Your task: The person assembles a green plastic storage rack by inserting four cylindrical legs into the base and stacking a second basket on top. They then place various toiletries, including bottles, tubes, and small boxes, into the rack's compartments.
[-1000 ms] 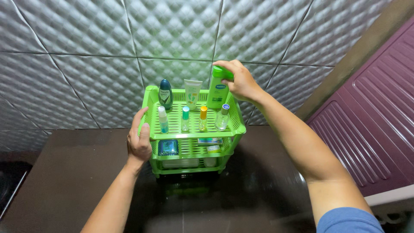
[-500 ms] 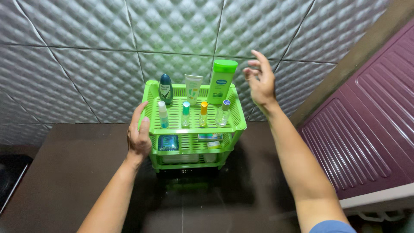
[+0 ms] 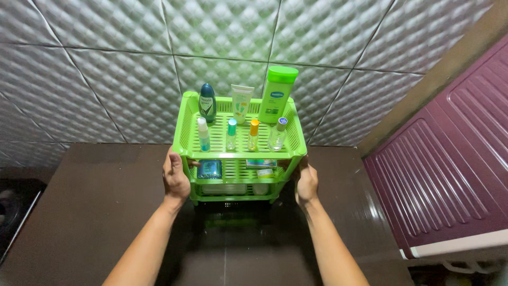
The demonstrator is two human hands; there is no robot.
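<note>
A bright green plastic tiered rack [image 3: 239,155] stands on a dark brown table [image 3: 95,212] against the wall. My left hand [image 3: 176,176] grips its left front post and my right hand [image 3: 306,182] grips its right front post. On the top shelf stand a tall green lotion bottle [image 3: 277,95], a white tube [image 3: 241,103], a dark green roll-on [image 3: 207,103], and several small bottles in a front row [image 3: 241,135]. A blue jar [image 3: 209,169] and flat packets lie on the lower shelves.
A grey quilted wall panel [image 3: 132,63] rises right behind the rack. A maroon ribbed appliance lid [image 3: 450,159] lies to the right of the table. A dark object [image 3: 10,206] shows at the far left edge.
My right hand let go of the tall green bottle, which now stands at the back right of the top shelf, and dropped to the rack's right side. My left hand slid lower on the left side.
</note>
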